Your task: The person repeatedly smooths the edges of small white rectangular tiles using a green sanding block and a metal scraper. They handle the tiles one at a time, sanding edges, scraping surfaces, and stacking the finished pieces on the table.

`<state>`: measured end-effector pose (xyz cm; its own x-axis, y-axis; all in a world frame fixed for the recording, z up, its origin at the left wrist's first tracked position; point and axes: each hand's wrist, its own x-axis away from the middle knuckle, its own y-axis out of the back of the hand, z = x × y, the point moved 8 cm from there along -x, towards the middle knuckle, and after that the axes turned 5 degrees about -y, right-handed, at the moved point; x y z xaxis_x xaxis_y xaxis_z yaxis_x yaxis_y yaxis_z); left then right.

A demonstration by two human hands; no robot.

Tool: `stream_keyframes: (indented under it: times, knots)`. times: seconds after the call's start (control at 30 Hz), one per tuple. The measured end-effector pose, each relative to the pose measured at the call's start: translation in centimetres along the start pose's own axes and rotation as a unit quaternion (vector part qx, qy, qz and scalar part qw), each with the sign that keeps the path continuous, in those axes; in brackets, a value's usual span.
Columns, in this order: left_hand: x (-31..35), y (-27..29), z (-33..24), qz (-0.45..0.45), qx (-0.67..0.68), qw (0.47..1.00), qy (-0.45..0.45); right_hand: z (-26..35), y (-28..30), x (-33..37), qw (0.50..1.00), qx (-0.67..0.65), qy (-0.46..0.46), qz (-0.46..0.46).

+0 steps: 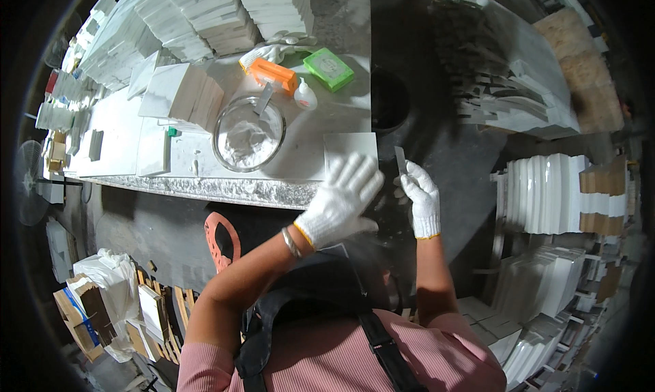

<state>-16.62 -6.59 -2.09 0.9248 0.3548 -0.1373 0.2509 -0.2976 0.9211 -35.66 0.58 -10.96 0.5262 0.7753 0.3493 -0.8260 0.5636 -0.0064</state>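
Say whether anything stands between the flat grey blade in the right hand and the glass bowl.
Yes: in this view, the left hand and the white tile partly hidden behind it lie between the flat grey blade and the glass bowl. Heights are unclear.

No readable text, blurred marks on green box (329, 69), white bottle (306, 98)

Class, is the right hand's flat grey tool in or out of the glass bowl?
Out: the right hand holds the tool well to the right of the bowl.
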Motion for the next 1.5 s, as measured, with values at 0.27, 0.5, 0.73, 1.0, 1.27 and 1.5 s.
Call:
stream_keyframes:
  times: [0.27,0.5,0.73,1.0,1.27,1.5]
  knots:
    - [-0.4,2.3,1.9,-0.088,0.018,0.991,0.095,-0.1,-1.2,1.2,0.991,-0.087,-0.099,-0.006]
    - [-3.0,1.1,5.0,-0.017,-0.037,0.988,0.149,-0.6,-4.5,-0.2,0.987,-0.126,-0.073,0.069]
    - [0.1,4.5,5.7,-0.150,0.085,0.985,0.010,3.1,-8.1,1.9,0.970,-0.192,-0.025,0.147]
    - [4.0,8.3,6.9,-0.294,0.186,0.935,0.072,9.5,-7.4,2.1,0.982,-0.076,0.088,0.148]
    - [3.5,4.2,8.6,-0.245,0.575,0.771,0.125,16.4,-6.9,1.0,0.966,0.148,0.161,0.138]
    - [3.1,2.3,10.2,-0.225,0.606,0.751,0.131,18.2,-12.7,-0.5,0.872,0.301,0.226,0.313]
